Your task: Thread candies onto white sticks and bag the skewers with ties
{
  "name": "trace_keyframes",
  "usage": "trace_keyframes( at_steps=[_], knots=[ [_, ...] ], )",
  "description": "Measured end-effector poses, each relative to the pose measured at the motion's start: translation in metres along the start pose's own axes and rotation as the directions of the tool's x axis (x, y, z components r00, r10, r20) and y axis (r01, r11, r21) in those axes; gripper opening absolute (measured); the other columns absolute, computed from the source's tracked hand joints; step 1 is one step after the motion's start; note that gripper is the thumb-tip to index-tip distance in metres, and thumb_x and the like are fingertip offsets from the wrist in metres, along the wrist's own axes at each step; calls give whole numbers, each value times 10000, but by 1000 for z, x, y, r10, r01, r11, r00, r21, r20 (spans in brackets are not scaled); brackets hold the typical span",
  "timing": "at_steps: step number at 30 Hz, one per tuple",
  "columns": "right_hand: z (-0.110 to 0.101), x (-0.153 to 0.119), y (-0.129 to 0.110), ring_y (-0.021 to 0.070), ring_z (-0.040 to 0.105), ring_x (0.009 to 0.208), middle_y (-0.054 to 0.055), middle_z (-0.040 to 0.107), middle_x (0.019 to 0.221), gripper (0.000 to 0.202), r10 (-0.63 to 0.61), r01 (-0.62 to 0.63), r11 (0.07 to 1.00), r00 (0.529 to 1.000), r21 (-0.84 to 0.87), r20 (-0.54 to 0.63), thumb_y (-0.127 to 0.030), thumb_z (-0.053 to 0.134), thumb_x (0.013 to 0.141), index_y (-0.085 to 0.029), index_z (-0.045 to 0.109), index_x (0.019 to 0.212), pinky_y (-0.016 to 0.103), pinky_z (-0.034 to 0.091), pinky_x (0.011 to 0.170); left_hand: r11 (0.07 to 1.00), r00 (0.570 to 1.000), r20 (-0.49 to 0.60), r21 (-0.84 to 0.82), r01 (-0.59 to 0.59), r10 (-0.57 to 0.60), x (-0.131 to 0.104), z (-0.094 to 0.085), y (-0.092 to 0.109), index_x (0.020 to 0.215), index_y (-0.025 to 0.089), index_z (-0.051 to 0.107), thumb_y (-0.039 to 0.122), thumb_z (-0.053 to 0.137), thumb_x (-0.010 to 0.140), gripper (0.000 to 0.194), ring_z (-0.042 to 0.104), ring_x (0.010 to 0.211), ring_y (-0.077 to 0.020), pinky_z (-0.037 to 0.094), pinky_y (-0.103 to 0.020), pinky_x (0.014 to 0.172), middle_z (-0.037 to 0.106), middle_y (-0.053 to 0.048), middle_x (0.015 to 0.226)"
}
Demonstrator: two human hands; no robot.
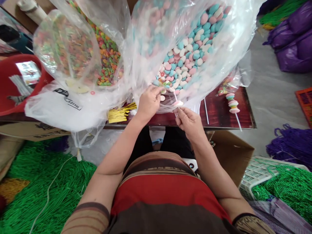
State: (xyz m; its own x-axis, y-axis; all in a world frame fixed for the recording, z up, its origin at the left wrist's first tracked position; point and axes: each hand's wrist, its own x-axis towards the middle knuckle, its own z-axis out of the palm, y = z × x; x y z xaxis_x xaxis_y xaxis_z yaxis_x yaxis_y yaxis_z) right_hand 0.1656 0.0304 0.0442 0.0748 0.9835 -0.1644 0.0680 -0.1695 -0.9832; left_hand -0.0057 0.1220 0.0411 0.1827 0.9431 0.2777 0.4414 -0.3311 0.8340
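Note:
My right hand (190,122) pinches a thin white stick (175,95) with a pink-and-white candy (178,103) threaded on it. My left hand (149,101) is at the mouth of a clear plastic bag, its fingers bent together beside small candies; what lies between the fingertips is partly hidden. Pink, blue and white candies (181,61) fill this bag. A finished-looking candy skewer (233,103) with several stacked candies lies on the dark red table (220,113) to the right. Loose white sticks (206,111) lie near my right hand.
Left of me are a bag of colourful ring candies (108,58), yellow twist ties (119,113) and a red basin (14,83). A cardboard box (226,152) stands below the table's right side. Green cords (48,175) cover the floor at left; a white crate (258,172) sits right.

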Motion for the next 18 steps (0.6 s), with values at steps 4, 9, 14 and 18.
trace_keyframes(
  at_steps=[4, 9, 14, 18],
  knots=[
    [-8, -2, -2, 75, 300, 425, -73, 446, 532, 463, 52, -47, 993, 998, 112, -34, -674, 663, 869, -214, 654, 920, 244, 186, 432, 984, 995, 86, 174, 34, -50, 40, 18, -30, 878, 228, 755, 153, 635, 886, 142, 645, 1136, -282, 478, -391, 1040, 681, -90, 1031],
    [-15, -4, -5, 66, 308, 417, -69, 467, 530, 471, 65, -57, 988, 996, 147, -55, -674, 693, 849, -208, 658, 907, 234, 185, 417, 945, 991, 126, 318, -76, 37, 54, 28, -53, 876, 205, 684, 119, 632, 874, 100, 605, 1153, -311, 452, -419, 1042, 663, -134, 1086],
    [-15, -4, -3, 59, 323, 423, -69, 465, 533, 478, 38, -33, 987, 999, 157, -28, -671, 688, 862, -196, 681, 920, 225, 192, 416, 904, 988, 146, 427, -21, -46, 57, 16, -43, 960, 191, 686, 94, 660, 832, 163, 624, 1035, -279, 476, -383, 961, 665, -116, 1066],
    [-9, -1, 0, 60, 313, 424, -71, 464, 529, 497, 24, -24, 991, 1000, 134, -2, -681, 666, 870, -189, 691, 934, 228, 194, 415, 791, 969, 213, 611, -31, -127, 51, 6, -20, 1030, 177, 689, 158, 535, 952, 174, 645, 1094, -256, 479, -354, 967, 658, -124, 1205]
  ],
)
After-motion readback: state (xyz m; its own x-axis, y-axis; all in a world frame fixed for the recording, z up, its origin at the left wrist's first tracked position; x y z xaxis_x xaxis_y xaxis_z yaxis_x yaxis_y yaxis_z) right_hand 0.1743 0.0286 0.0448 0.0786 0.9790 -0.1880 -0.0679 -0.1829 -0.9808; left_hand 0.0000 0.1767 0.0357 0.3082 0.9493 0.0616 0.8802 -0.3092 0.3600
